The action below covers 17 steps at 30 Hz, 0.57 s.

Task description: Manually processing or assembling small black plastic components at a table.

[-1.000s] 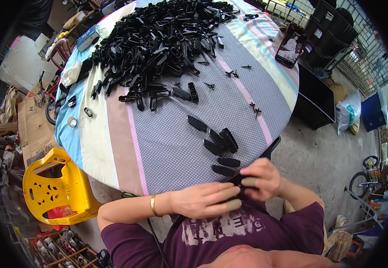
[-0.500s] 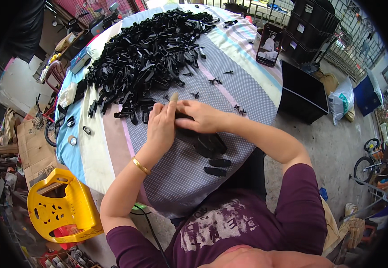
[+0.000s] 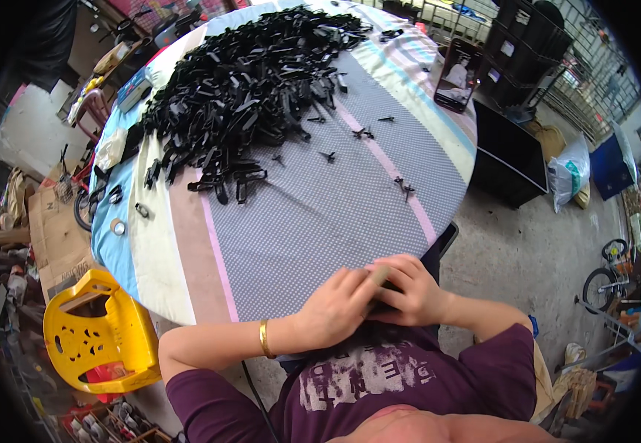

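Observation:
Both of my hands meet at the table's near right edge, close to my shirt. My left hand (image 3: 339,304), with a tan cover on one finger, curls in from the left. Facing it, my right hand (image 3: 418,294) bends its fingers around the same spot. Between them are dark plastic pieces (image 3: 384,313), mostly hidden by the fingers, so their shape and number do not show. Beyond lies a large heap of black plastic clips (image 3: 254,81). Several small black prong-like parts (image 3: 363,134) are scattered right of the heap.
The round table wears a striped, dotted cloth (image 3: 298,244). A phone (image 3: 458,74) stands at its far right edge, near a black crate (image 3: 509,151). A yellow chair (image 3: 103,332) stands at the left. A tape roll (image 3: 117,227) lies on the table's left side.
Both hands have moved from mid-table toward me and to the right, to the table edge. The black oval pieces that lay near the right forearm no longer show on the cloth.

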Motion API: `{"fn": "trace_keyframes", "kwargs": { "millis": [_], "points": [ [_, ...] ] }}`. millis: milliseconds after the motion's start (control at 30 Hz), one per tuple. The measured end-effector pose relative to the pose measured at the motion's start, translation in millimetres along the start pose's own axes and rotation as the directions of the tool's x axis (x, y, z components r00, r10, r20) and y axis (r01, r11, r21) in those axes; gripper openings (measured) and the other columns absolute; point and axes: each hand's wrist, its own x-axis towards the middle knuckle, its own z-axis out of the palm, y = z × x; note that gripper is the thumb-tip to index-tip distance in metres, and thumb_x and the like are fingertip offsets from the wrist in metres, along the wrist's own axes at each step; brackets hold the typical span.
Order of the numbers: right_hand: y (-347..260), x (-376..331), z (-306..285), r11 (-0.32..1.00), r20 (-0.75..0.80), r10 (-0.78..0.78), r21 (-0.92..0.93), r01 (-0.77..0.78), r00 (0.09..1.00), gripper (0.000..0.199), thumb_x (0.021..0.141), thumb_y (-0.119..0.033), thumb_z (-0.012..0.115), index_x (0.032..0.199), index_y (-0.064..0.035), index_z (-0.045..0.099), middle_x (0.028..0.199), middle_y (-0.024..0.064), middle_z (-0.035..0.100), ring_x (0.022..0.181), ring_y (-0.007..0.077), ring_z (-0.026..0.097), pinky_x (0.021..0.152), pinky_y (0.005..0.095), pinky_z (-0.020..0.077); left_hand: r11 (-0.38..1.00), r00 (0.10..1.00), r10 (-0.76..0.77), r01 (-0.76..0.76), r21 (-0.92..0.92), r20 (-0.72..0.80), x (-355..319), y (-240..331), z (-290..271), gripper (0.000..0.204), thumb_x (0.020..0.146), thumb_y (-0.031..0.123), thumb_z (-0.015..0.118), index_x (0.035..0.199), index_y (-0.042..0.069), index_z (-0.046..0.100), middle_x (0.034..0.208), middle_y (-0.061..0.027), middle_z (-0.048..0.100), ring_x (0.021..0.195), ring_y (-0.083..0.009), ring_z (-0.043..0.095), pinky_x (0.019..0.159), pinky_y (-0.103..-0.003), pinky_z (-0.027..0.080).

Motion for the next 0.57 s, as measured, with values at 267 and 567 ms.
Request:
{"fn": "trace_keyframes", "kwargs": {
  "millis": [267, 567],
  "points": [
    [-2, -51, 3, 0.987, 0.033, -0.113, 0.116, 0.108, 0.993, 0.03, 0.068, -0.02, 0.072, 0.092, -0.0045, 0.062, 0.112, 0.014, 0.056, 0.102, 0.0271, 0.053, 0.091, 0.0444, 0.0398, 0.935, 0.917, 0.325, -0.276, -0.22, 0.23, -13, -8, -19, 0.05, 0.073, 0.014, 0.065, 0.119, 0.0, 0.05, 0.107, -0.0144, 0.054, 0.085, -0.0279, 0.058, 0.074, -0.033, 0.049],
    [58, 76, -35, 0.998, -0.143, -0.035, -0.055, 0.028, 0.989, 0.031, 0.065, -0.009, 0.071, 0.094, -0.0041, 0.06, 0.11, 0.0138, 0.056, 0.096, 0.031, 0.056, 0.08, 0.0423, 0.0454, 0.611, 0.809, -0.504, 0.581, 0.538, -0.302, -22, -156, -114, 0.102, 0.06, 0.057, 0.072, 0.139, 0.013, 0.026, 0.143, -0.0202, 0.018, 0.133, -0.0443, 0.011, 0.108, -0.053, 0.014]
  ]
}}
